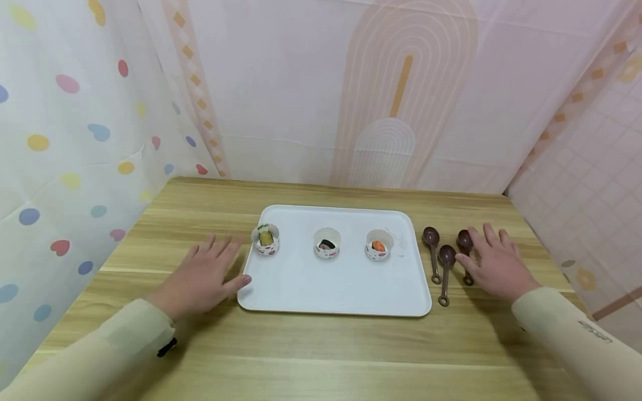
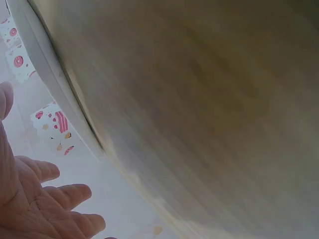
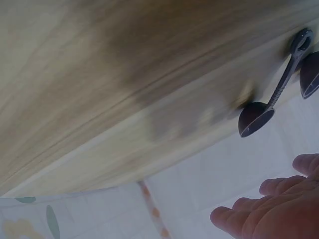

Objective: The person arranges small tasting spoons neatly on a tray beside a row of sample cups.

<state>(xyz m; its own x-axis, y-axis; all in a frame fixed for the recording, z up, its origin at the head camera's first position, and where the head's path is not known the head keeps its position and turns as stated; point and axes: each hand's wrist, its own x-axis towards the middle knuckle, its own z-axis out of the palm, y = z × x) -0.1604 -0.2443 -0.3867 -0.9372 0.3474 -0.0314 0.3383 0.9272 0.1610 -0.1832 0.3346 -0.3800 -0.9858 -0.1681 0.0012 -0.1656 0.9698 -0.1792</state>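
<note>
A white tray (image 1: 336, 292) lies on the wooden table, with three printed paper cups standing on it in a row. The left cup (image 1: 267, 252) holds a yellow-green piece, the middle cup (image 1: 327, 254) a black-and-pink one, and the right cup (image 1: 378, 256) an orange-topped one; they look like small sushi. Beside the tray's left edge my left hand (image 1: 200, 278) is spread, thumb over the rim, holding nothing. Three brown scoop-like spoons (image 1: 446, 256) lie right of the tray. My right hand (image 1: 499, 267) hovers with spread fingers by the rightmost spoon (image 3: 256, 119); contact cannot be told.
Wood-grain tabletop (image 1: 321, 356) extends in front of the tray and along both sides. A patterned pink curtain (image 1: 281, 100) hangs behind the table, a dotted one (image 1: 65, 167) on the left, and a checked one (image 1: 592, 167) on the right.
</note>
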